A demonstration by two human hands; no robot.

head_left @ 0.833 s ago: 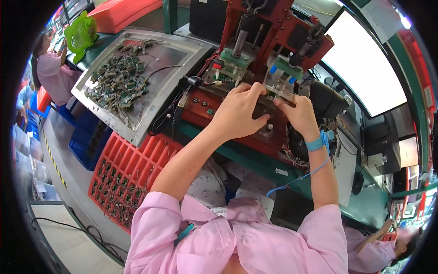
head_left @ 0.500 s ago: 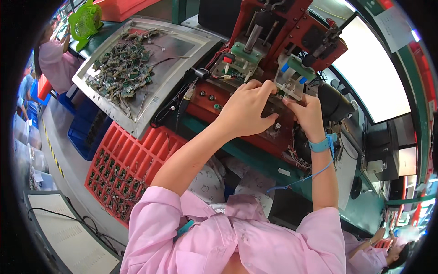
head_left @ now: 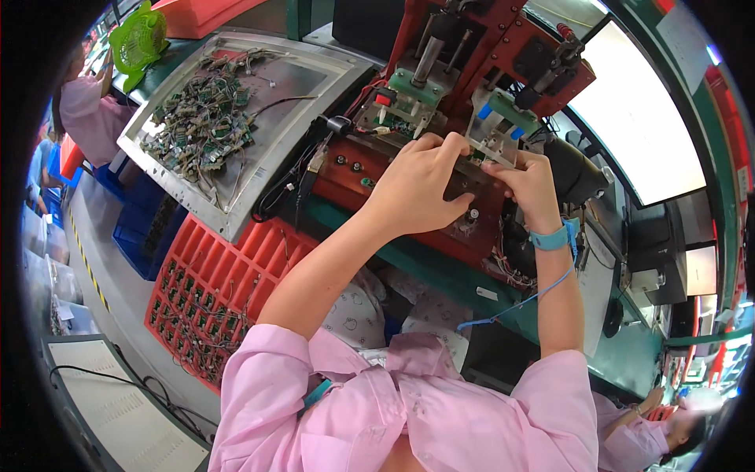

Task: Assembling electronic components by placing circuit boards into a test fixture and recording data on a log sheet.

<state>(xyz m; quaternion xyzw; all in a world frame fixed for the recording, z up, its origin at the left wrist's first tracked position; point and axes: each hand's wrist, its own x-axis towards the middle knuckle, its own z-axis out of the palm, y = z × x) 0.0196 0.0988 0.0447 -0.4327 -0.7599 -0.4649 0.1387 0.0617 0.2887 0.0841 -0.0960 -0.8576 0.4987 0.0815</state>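
My left hand [head_left: 418, 189] reaches over the red test-fixture machine [head_left: 346, 179]. Its thumb stands apart from the bent fingers, whose tips are partly hidden at the fixture's middle; I see nothing held in it. On the right side, my right hand [head_left: 528, 189] has its thumb and fingers pressed together under a clear plate [head_left: 494, 145] with blue posts. Whatever they pinch is too small and covered to name. A blue wrist strap [head_left: 550, 238] with a coiled cord circles my right wrist. A green circuit board [head_left: 399, 124] lies in the left fixture station, beyond my left hand.
Left of the machine, a metal-framed tray [head_left: 236, 206] bears a heap of wired circuit boards [head_left: 206, 118]. A red compartment tray [head_left: 236, 256] with more boards sits below it. A bright monitor [head_left: 641, 118] stands at right. Black cables [head_left: 285, 189] run beside the machine.
The whole view has shifted slightly, with the machine now a little further left. Both hands stay at the fixture in nearly the same pose; the right fingers have moved slightly.
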